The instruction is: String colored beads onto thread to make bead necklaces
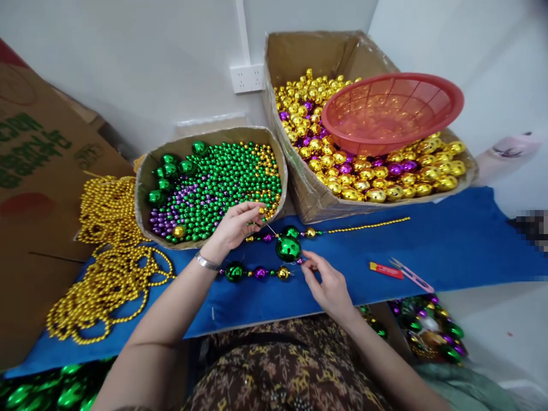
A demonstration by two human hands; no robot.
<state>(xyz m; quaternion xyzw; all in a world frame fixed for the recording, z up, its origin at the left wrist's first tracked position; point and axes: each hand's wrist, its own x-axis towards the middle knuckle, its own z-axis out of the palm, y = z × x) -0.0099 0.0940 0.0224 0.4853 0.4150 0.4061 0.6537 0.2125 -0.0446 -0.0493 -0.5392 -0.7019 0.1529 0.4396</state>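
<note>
My left hand (240,224), a metal band on its wrist, is closed with thumb and finger pinching a small gold bead (261,210) beside the round box's front rim. From there a thin string (271,229) runs to a large shiny green ball (288,249). At that ball's lower right, my right hand (329,284) pinches a small purple bead (300,261). Behind the green ball lies a bead strand (310,233) ending in a gold bead chain (368,225). Another strand with a green ball (234,272) and a purple ball (260,273) lies in front.
A cardboard box (140,217) holds green, purple and gold beads. Behind it, a bigger carton (312,208) of gold and purple balls carries a red basket (454,108). Gold bead chains (107,274) pile at left. A red-yellow cutter (386,270) and pink-handled snips (417,278) lie right.
</note>
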